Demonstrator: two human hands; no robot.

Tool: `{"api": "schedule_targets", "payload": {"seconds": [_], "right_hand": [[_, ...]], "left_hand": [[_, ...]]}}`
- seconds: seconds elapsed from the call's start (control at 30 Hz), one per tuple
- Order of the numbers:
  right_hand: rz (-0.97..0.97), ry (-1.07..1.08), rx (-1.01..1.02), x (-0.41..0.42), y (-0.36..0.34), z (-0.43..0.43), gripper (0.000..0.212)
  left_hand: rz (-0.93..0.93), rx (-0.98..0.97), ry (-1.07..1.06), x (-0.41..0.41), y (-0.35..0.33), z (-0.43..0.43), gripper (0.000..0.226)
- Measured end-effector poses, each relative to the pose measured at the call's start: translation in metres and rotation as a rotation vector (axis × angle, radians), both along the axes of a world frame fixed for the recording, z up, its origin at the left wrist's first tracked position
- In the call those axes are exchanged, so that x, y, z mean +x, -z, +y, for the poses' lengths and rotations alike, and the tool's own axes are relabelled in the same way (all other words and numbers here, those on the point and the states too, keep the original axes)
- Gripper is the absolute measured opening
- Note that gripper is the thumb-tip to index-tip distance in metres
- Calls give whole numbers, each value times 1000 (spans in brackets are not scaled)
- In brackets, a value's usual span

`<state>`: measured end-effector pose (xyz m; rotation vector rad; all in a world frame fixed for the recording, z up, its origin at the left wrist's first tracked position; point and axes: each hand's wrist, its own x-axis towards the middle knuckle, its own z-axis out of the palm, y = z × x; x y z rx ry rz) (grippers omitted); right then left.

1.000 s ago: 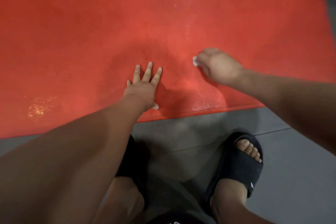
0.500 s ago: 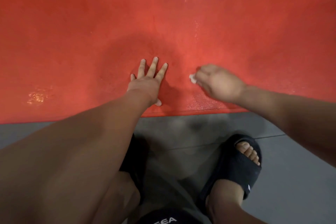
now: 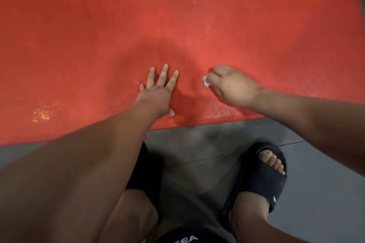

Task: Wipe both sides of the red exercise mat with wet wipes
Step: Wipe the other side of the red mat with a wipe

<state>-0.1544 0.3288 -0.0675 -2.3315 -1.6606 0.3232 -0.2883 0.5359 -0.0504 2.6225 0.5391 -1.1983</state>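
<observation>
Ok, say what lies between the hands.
Only bare red exercise mat, between left hand and right hand holding a small white wipe; head view.

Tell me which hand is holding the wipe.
The right hand, curled round the white wipe; the left hand presses flat, fingers spread, on the red mat.

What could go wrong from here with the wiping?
1. The wet wipe is bunched small in the right hand, so strokes may miss parts of the red mat.
2. The left hand presses flat near a glistening wet patch; it might slip if leaned on.
</observation>
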Motion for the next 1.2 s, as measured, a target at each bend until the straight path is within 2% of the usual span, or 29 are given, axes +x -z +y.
{"api": "schedule_targets", "payload": {"seconds": [0.1,0.2,0.27,0.37,0.4,0.43,0.5,0.57,0.6,0.67,0.73,0.77,0.83,0.87,0.93,1.03,1.1,1.2], "right_hand": [[44,175,77,0,4,6,15],[74,184,67,-17,10,2,19],[142,114,16,-30,7,-3,26],[255,-181,-41,-39,-5,-8,56],[231,-261,-44,-34,-7,-5,60],[212,-251,-57,-25,-12,1,57],[98,-131,-26,2,-10,18,38],[24,88,22,31,-2,35,24],[61,208,6,41,-1,42,25],[93,252,19,34,2,49,25],[139,121,-9,3,0,41,22],[203,40,-15,-16,-7,31,27],[311,-210,-39,-44,-12,12,52],[291,-323,-49,-48,-8,8,59],[197,-330,-35,-31,-7,16,50],[70,-82,-19,11,3,48,31],[58,106,-9,34,4,63,16],[90,105,23,15,3,63,12]], "left_hand": [[4,-10,44,2,-5,3,137],[-12,46,92,11,-12,12,142],[8,103,53,17,-14,18,145],[114,99,-16,24,-9,19,143],[132,102,-26,25,-7,18,142],[141,109,-36,25,-6,16,141],[145,116,-46,26,-5,15,140],[142,117,-46,25,-5,16,141],[144,117,-49,25,-5,16,141],[152,108,-56,26,-5,16,141],[159,97,-64,26,-4,16,141],[161,95,-66,26,-4,16,141],[167,99,-66,26,-4,16,141],[171,101,-66,26,-5,16,141],[172,98,-68,26,-5,15,141],[169,105,-63,26,-7,15,141],[167,113,-56,26,-8,14,141],[156,116,-52,26,-7,14,141]]}}
